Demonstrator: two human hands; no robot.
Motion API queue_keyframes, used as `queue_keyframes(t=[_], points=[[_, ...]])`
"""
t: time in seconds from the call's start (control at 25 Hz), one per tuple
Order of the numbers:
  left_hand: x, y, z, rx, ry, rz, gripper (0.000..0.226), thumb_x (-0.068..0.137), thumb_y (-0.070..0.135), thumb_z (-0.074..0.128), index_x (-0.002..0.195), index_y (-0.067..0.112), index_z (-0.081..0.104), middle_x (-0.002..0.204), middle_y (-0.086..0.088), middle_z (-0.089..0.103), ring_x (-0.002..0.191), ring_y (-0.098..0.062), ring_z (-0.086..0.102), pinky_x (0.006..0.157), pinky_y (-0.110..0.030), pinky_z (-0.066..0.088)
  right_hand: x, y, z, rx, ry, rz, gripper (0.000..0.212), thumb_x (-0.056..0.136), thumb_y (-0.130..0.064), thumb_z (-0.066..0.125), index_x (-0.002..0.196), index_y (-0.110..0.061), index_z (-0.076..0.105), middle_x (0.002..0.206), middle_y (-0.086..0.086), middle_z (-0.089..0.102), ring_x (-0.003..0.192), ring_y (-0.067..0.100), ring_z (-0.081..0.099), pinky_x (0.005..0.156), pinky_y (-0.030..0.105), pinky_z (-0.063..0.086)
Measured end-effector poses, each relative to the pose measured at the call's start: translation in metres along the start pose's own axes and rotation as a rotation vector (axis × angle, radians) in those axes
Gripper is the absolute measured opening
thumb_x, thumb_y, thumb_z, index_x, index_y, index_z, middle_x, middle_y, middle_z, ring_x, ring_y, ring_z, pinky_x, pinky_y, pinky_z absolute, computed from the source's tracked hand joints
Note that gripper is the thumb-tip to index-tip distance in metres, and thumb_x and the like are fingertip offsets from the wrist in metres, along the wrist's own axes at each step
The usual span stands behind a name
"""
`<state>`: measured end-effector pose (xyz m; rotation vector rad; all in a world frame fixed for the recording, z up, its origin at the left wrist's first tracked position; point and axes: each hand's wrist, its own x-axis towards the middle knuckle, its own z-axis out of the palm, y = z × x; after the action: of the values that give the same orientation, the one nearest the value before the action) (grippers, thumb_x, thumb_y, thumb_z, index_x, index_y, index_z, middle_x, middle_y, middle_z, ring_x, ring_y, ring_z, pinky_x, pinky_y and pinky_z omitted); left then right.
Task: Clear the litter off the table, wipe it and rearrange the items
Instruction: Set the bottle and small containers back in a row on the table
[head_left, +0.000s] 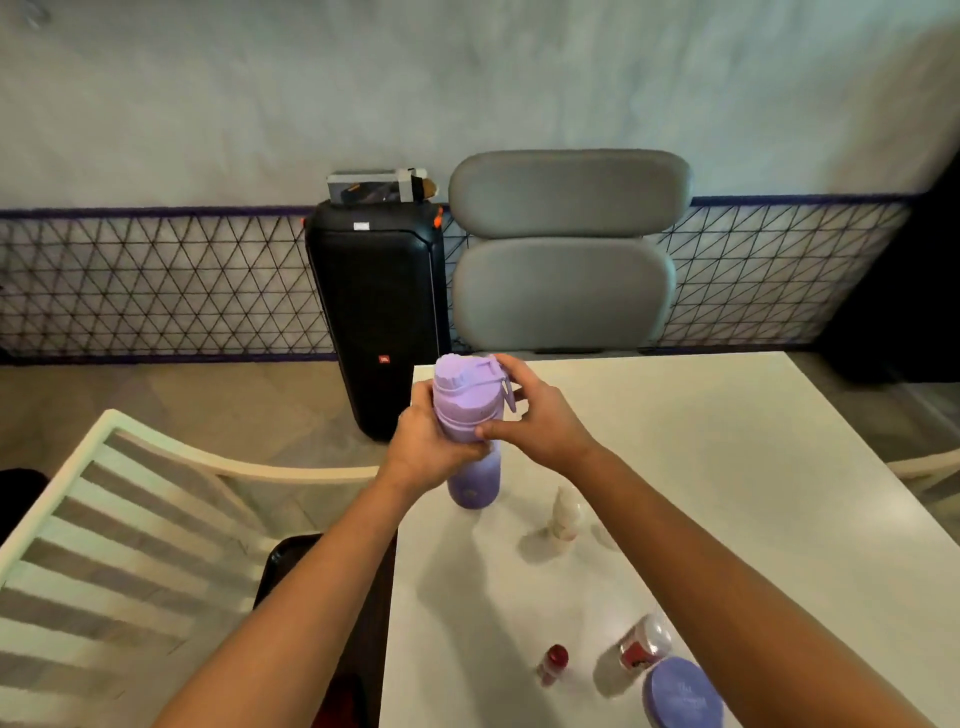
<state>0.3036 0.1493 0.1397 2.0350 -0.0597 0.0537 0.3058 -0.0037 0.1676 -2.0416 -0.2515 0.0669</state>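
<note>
While the left hand (423, 447) grips the purple bottle (470, 415) around its middle, the right hand (535, 415) curls round its lid. Bottle stands at the table's (727, 467) far left corner.

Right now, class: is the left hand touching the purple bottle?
Touching. The head view shows the left hand wrapped round the purple bottle below its lid.
</note>
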Motion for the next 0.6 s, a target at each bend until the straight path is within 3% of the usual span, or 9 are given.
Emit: queue_keyframes(t=[0.16, 0.32, 0.44, 0.6], points=[[0.080, -0.004, 0.010, -0.024, -0.032, -0.004, 0.075, 0.060, 0.011, 0.084, 0.118, 0.016, 0.037, 0.110, -0.001, 0.056, 0.099, -0.017, 0.058, 0.076, -0.021, 0.048, 0.066, 0.012, -0.018, 0.014, 0.032, 0.026, 0.074, 0.073, -0.009, 0.076, 0.135, -0.021, 0.038, 0.117, -0.009, 0.050, 0.101, 0.010, 0.045, 0.085, 0.020, 0.037], [0.136, -0.017, 0.030, -0.055, -0.089, -0.020, 0.075, 0.060, 0.003, 0.083, 0.119, 0.012, 0.038, 0.113, -0.004, 0.057, 0.101, -0.018, 0.059, 0.072, -0.014, 0.046, 0.114, 0.044, -0.025, 0.003, 0.064, 0.088, 0.075, 0.072, -0.013, 0.076, 0.136, -0.024, 0.038, 0.129, -0.003, 0.053, 0.098, 0.010, 0.045, 0.089, 0.025, 0.040], [0.161, -0.028, 0.045, -0.067, -0.111, -0.030, 0.082, 0.051, 0.011, 0.084, 0.119, 0.011, 0.038, 0.111, -0.003, 0.057, 0.095, -0.013, 0.058, 0.071, -0.012, 0.046, 0.138, 0.067, -0.026, -0.023, 0.061, 0.125, 0.077, 0.072, -0.015, 0.075, 0.137, -0.025, 0.035, 0.132, -0.001, 0.053, 0.107, 0.013, 0.049, 0.100, 0.034, 0.043], [0.194, -0.037, 0.055, -0.032, -0.119, -0.024, 0.081, 0.057, 0.003, 0.084, 0.123, 0.008, 0.037, 0.114, -0.005, 0.056, 0.099, -0.018, 0.057, 0.081, -0.025, 0.048, 0.168, 0.082, -0.033, -0.042, 0.043, 0.144, 0.078, 0.072, -0.015, 0.075, 0.137, -0.025, 0.034, 0.131, 0.000, 0.054, 0.117, 0.020, 0.053, 0.102, 0.039, 0.043]])
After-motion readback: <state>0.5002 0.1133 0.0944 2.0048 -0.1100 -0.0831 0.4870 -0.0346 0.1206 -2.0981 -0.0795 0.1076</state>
